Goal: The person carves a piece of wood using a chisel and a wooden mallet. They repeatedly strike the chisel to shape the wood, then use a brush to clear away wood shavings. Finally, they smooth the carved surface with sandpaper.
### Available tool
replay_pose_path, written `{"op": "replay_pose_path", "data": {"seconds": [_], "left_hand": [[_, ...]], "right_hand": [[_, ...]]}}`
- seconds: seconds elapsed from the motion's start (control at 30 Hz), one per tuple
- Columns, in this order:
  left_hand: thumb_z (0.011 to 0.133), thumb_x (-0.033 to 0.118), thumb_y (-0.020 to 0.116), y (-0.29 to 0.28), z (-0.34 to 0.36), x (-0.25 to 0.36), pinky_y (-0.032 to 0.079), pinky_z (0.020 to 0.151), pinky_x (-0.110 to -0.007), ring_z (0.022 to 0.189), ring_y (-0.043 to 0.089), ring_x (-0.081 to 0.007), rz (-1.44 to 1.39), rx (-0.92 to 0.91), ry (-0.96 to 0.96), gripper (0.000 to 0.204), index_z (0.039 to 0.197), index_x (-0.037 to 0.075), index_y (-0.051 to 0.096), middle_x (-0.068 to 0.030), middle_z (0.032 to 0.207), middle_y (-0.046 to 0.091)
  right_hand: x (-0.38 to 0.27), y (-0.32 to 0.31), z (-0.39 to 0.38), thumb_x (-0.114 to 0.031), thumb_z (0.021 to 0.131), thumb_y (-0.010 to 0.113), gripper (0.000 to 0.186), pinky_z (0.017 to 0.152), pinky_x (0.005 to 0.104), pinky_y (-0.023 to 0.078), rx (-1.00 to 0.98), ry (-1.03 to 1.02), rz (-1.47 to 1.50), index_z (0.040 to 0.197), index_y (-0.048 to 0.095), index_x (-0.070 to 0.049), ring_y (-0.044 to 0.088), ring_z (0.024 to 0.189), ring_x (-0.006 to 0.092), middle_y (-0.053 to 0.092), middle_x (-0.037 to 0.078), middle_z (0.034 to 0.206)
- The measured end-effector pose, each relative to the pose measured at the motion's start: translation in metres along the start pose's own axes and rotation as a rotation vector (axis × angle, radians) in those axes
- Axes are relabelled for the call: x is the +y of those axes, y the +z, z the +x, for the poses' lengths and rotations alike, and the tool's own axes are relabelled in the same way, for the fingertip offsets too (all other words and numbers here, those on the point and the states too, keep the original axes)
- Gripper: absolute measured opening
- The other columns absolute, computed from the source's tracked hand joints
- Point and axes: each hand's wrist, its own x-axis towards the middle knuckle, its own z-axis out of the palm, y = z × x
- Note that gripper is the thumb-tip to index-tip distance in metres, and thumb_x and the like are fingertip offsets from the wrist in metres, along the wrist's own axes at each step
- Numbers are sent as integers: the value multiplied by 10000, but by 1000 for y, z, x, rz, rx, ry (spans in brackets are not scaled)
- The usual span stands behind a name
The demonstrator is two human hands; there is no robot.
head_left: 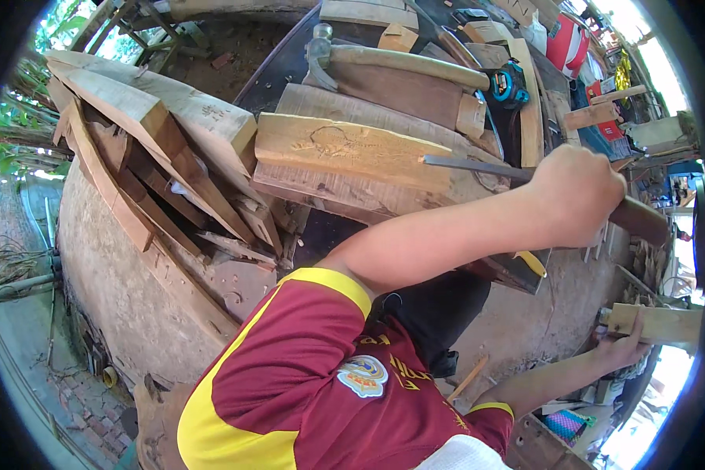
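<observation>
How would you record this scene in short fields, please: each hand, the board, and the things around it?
Left hand: grips a chisel
Chisel tip: at the board's right part; contact unclear
Right hand: holds a wooden block
Yellowish board: lies on a grey-brown plank
Beyond the board: claw hammer, teal-and-black device
Left side: rough timbers

shirt [329, 411]: maroon | sleeve cuffs [339, 283]: yellow | chest badge [363, 377]: white-edged | lettering [410, 373]: yellow
</observation>
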Motion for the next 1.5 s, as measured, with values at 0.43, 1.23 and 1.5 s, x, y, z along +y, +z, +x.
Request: {"op": "replay_pose_path", "data": {"seconds": [0.43, 1.23, 1.5], "left_hand": [[598, 189, 698, -10, 3, 3, 548, 640, -459, 701, 678, -363, -35, 71, 0, 251, 817, 67, 690, -167, 720, 667], [614, 168, 684, -1, 3, -4, 544, 614, -449, 685, 681, -347, 15, 82, 9, 231, 818, 61, 693, -162, 700, 666], [619, 174, 682, 1, 4, -4, 544, 616, -447, 683, 680, -342, 26, 50, -4, 216, 804, 62, 686, -162, 705, 666]], "right_hand": [[33, -14, 65, -53, 775, 759, 471, 900, 380, 523, 13, -232, 280, 1204, 584, 29, 618, 1005, 245, 618, 155, 1135], [12, 41, -53, -4, 787, 743, 597, 847, 336, 509, -436, 2, -187, 1320, 475, 4, 592, 1054, 231, 585, 128, 1177], [9, 67, -67, -62, 804, 756, 603, 927, 367, 475, -100, -213, -151, 1336, 481, 12, 585, 1080, 245, 613, 156, 1186]]}}
